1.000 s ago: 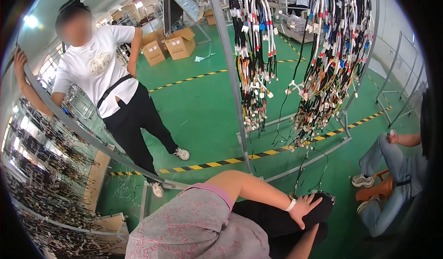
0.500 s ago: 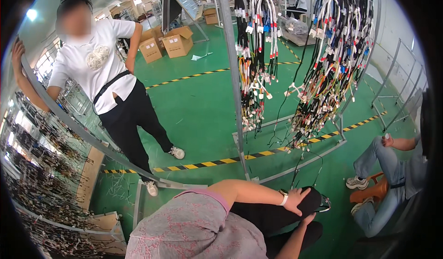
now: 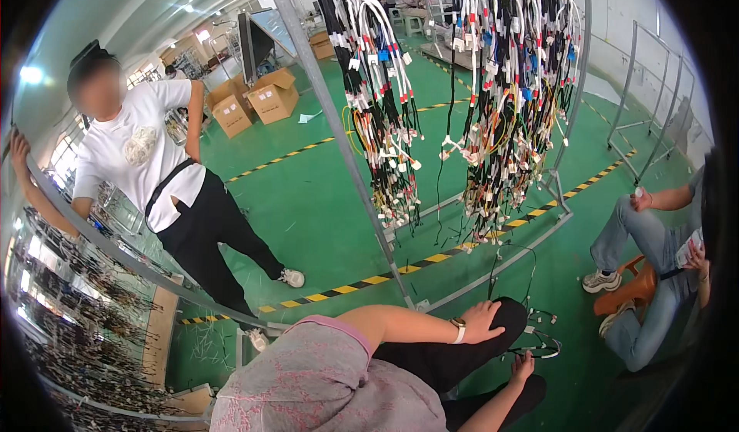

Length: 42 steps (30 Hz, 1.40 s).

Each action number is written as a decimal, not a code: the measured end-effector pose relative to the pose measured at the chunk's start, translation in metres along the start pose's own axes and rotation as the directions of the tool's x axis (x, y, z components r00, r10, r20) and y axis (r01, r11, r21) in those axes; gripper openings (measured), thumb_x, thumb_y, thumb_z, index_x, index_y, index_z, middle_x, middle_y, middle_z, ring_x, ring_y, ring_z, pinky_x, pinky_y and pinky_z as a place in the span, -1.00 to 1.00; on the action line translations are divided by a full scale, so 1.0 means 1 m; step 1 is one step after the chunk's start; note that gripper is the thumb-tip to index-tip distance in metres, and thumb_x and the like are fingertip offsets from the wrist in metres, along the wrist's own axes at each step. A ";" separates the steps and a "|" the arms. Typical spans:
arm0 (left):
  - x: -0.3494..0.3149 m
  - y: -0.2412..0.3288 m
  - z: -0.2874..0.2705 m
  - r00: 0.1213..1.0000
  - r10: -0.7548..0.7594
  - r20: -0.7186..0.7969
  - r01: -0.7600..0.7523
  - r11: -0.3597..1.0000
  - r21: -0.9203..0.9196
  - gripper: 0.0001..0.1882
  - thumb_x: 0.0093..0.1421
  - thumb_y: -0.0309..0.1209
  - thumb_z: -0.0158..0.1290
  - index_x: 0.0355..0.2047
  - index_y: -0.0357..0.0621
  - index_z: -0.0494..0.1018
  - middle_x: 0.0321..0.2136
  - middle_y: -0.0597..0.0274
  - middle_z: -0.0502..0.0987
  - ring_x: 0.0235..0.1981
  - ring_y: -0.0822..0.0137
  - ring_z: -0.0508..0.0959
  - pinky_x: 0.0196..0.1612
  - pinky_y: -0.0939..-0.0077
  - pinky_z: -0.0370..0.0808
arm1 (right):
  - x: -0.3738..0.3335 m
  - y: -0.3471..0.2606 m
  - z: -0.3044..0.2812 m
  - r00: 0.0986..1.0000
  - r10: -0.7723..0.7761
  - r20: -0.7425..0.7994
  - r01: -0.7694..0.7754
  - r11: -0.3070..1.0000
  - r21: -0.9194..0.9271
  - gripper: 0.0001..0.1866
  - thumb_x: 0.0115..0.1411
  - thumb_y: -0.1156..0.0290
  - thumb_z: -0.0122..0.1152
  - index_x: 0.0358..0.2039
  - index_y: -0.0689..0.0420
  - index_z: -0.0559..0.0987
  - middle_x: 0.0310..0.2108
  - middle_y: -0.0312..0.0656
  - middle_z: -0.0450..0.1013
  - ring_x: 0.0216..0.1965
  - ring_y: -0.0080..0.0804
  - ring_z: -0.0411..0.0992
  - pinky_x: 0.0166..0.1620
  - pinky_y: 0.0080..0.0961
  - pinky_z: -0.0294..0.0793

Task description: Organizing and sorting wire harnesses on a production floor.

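My left hand (image 3: 483, 324) lies flat over my black-trousered left knee (image 3: 514, 320), fingers stretched and thumb apart, holding nothing. A white-banded watch (image 3: 459, 331) sits on that wrist. Lower down, my right hand (image 3: 523, 366) is by my other knee (image 3: 533, 392) with its fingers curled. Just beyond its fingertips a thin wire harness (image 3: 556, 347) with pale connectors bends in a loop. Whether the fingers grip this harness cannot be made out. Thin dark wires (image 3: 533, 266) curve between the hanging bundles and my knee.
Ahead, a metal rack (image 3: 327, 97) carries hanging wire harnesses (image 3: 504, 124). More harnesses (image 3: 73, 316) hang at the left, beside a standing person (image 3: 142, 155). Another person (image 3: 654, 240) sits on an orange stool (image 3: 627, 290) at the right. Cardboard boxes (image 3: 273, 105) stand farther back.
The view has shifted, so the rack appears farther left. My right hand has moved slightly away from the left knee. The seated person's other hand now shows, with a pale object.
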State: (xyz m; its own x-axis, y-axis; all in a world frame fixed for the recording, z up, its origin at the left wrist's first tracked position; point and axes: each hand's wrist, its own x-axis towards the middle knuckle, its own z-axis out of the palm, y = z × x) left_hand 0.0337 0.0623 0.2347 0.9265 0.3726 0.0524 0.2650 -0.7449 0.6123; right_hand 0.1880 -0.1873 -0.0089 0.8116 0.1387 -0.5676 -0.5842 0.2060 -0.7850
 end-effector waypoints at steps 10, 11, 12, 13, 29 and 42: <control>-0.005 0.014 0.018 0.996 0.077 0.049 -0.077 0.997 -0.003 -0.22 0.10 -0.06 0.07 0.16 -0.33 0.08 0.03 -0.18 0.27 0.02 -0.11 0.33 0.08 0.14 0.30 | -0.021 -0.015 0.041 0.983 0.090 0.160 -0.115 0.981 0.155 -0.88 0.22 0.28 0.11 -0.28 0.00 0.43 -0.34 -0.32 0.42 -0.23 -0.38 0.43 -0.15 -0.35 0.45; -0.006 0.017 0.019 0.996 0.077 0.047 -0.078 0.997 0.001 -0.22 0.10 -0.06 0.07 0.16 -0.33 0.08 0.03 -0.18 0.27 0.02 -0.11 0.33 0.08 0.14 0.30 | -0.013 -0.014 0.035 0.982 0.089 0.164 -0.115 0.981 0.157 -0.88 0.22 0.28 0.11 -0.28 0.00 0.43 -0.34 -0.32 0.42 -0.23 -0.38 0.43 -0.15 -0.35 0.45; -0.001 0.036 0.023 0.987 0.147 0.066 -0.145 0.989 -0.024 -0.21 0.10 -0.06 0.07 0.16 -0.34 0.08 0.03 -0.18 0.26 0.03 -0.11 0.33 0.09 0.14 0.30 | 0.013 -0.014 -0.008 0.983 0.031 0.179 -0.058 0.988 0.146 -0.73 0.21 0.20 0.09 -0.12 -0.02 0.40 -0.15 -0.27 0.39 -0.07 -0.29 0.36 -0.04 -0.28 0.38; 0.001 0.046 0.026 0.978 0.192 0.081 -0.189 0.981 -0.037 -0.21 0.09 -0.07 0.08 0.16 -0.35 0.08 0.03 -0.18 0.26 0.03 -0.12 0.32 0.10 0.14 0.29 | 0.027 -0.010 -0.030 0.977 -0.006 0.212 -0.022 0.992 0.128 -0.58 0.20 0.12 0.07 0.04 -0.04 0.36 0.04 -0.22 0.35 0.08 -0.21 0.30 0.07 -0.21 0.31; -0.005 0.020 0.021 0.991 0.083 0.102 -0.085 0.996 0.020 -0.16 0.10 -0.06 0.04 0.20 -0.41 0.02 0.03 -0.21 0.24 0.02 -0.10 0.31 0.09 0.14 0.28 | -0.003 -0.010 0.001 0.976 0.099 0.194 -0.099 0.995 -0.009 -0.45 0.17 0.05 0.10 0.15 -0.05 0.34 0.06 -0.11 0.30 0.16 -0.13 0.20 0.13 -0.11 0.17; -0.007 0.017 0.011 0.992 0.040 0.117 -0.043 0.999 0.030 -0.07 0.06 -0.07 0.09 0.23 -0.43 -0.07 0.10 -0.31 0.16 0.09 -0.19 0.25 0.16 0.07 0.21 | -0.014 -0.012 0.000 0.972 0.081 0.222 -0.067 0.995 -0.071 -0.38 0.17 0.02 0.07 0.22 -0.07 0.28 0.23 -0.04 0.15 0.27 -0.06 0.08 0.23 0.04 -0.11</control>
State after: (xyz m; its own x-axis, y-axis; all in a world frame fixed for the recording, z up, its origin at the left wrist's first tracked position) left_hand 0.0346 0.0404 0.2361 0.9612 0.2755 -0.0160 0.2323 -0.7764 0.5858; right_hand 0.1832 -0.1915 0.0082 0.7430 0.3669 -0.5597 -0.6361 0.1270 -0.7611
